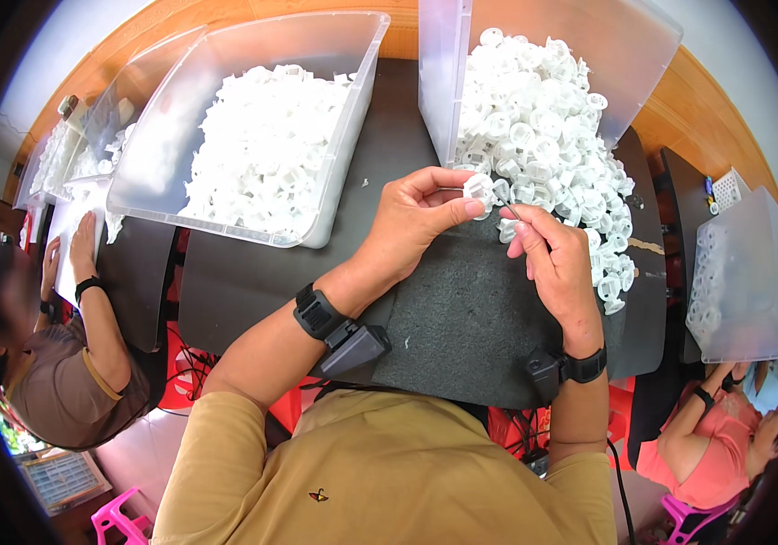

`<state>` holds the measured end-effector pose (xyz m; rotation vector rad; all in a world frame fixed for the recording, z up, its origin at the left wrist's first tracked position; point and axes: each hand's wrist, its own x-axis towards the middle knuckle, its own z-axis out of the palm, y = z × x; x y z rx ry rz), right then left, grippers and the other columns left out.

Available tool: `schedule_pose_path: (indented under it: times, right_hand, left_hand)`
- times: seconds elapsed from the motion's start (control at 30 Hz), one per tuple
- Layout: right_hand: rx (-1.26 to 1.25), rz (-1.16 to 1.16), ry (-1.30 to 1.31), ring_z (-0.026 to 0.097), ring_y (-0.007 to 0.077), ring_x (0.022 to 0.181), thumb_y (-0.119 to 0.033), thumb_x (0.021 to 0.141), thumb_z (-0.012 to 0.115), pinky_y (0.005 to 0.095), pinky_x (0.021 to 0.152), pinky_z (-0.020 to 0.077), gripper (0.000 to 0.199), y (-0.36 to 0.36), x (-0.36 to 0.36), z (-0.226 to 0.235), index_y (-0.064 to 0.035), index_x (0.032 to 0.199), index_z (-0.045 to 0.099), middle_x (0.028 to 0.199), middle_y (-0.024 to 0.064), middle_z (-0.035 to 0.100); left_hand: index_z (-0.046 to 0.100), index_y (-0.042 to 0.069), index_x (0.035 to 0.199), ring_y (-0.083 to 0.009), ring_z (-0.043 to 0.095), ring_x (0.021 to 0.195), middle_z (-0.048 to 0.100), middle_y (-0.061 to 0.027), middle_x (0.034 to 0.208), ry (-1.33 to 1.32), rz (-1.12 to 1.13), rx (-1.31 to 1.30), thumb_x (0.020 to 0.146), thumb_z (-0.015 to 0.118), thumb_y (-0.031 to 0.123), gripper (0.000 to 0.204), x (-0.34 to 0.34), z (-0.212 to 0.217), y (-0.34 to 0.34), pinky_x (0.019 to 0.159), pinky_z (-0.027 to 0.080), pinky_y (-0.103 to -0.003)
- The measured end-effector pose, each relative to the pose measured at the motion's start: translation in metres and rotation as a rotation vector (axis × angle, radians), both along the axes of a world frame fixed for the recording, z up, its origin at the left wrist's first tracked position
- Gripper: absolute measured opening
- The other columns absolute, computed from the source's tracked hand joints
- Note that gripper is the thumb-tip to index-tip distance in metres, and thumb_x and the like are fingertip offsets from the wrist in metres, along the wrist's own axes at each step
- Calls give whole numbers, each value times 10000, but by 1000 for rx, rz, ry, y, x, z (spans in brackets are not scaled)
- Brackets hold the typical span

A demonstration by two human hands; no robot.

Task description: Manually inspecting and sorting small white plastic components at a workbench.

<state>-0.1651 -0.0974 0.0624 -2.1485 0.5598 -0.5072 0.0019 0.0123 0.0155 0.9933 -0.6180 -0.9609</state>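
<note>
Between thumb and fingers, my left hand point(414, 218) pinches a small white plastic part point(476, 189) with an uneven rim. Just to its right, my right hand point(548, 250) is closed on a thin, dark metal tool point(510, 210), whose tip points at the part. The tool's exact kind is too small to make out. Both hands are raised over the near edge of a heap of loose white round plastic parts point(534, 136). The heap spills out of a clear plastic bin point(623, 64) onto the table.
Left of my hands stands a large clear bin point(343, 163) full of white pieces. A dark mat point(448, 331) lies on the black table point(252, 282). A co-worker point(71, 363) sits at the left; another person point(711, 445) sits at the right by a translucent bin point(743, 282).
</note>
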Motion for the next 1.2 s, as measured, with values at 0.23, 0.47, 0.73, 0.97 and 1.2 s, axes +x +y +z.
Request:
schedule_pose_path:
  times: [0.23, 0.47, 0.73, 0.97, 1.2]
  right_hand:
    - [-22, -3, -3, 607, 150, 566, -64, 924, 531, 280, 556, 452, 192, 1, 1, -2, -21, 1058, 661, 611, 81, 602]
    - [-14, 2, -4, 608, 146, 559, -63, 919, 534, 276, 552, 452, 194, 1, 2, -2, -18, 1060, 660, 607, 82, 604]
    - [-6, -3, -14, 606, 136, 559, -62, 921, 536, 269, 552, 451, 189, 2, 2, -3, -18, 1056, 661, 604, 78, 604]
    - [-15, -8, -6, 603, 132, 545, -68, 924, 536, 268, 543, 449, 182, 3, 2, -2, -20, 1047, 661, 581, 71, 596]
    - [-21, -11, -3, 602, 135, 538, -75, 925, 536, 268, 538, 447, 181, 3, 1, -1, -19, 1042, 662, 577, 74, 597]
  left_hand:
    - [600, -29, 1150, -144, 621, 997, 656, -118, 1093, 13, -7, 9, 831, 723, 39, 349, -1, 3, 0, 900, 509, -282]
    - [599, -31, 1149, -144, 619, 998, 655, -115, 1092, -3, -17, 8, 833, 722, 42, 347, -1, 2, -1, 908, 505, -291]
    - [604, -27, 1147, -138, 617, 996, 655, -106, 1089, -8, -18, 17, 834, 724, 50, 344, 0, 1, 0, 904, 504, -286]
    - [606, -25, 1150, -136, 618, 992, 656, -103, 1085, -9, -19, 25, 833, 725, 50, 346, -1, 2, 0, 896, 506, -284]
    - [610, -26, 1146, -137, 618, 991, 657, -103, 1086, -9, -24, 12, 828, 728, 44, 347, -1, 2, 0, 900, 500, -284]
